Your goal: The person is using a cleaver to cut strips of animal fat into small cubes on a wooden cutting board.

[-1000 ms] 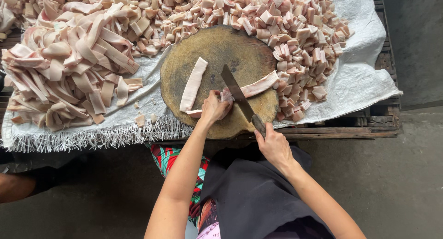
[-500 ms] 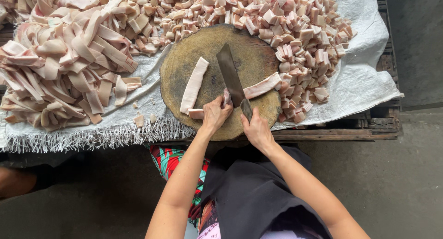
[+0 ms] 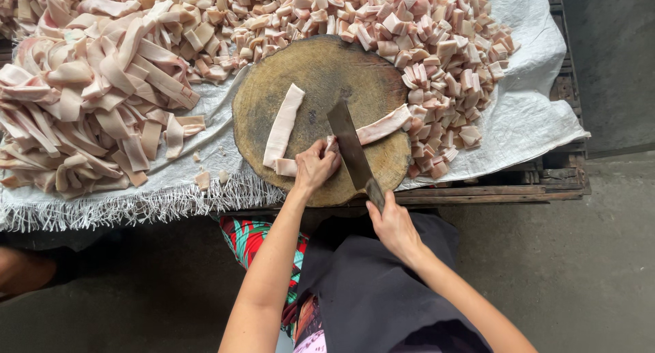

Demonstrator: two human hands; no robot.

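On round block point(image 3: 321, 73): two strips point(image 3: 283, 124); one cleaver point(image 3: 351, 148); two hands point(image 3: 315, 165).

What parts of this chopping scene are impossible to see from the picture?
- Head view: the cleaver's handle, wrapped inside the right hand.
- The pale meat strip's end, hidden beneath the left hand and the dark cleaver blade.
- The heap of long strips, cut off by the frame's edge.

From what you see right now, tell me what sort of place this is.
Probably a makeshift meat-cutting spot: a round wooden block, heaps of pale meat strips and cubes on a white sack, over bare concrete.
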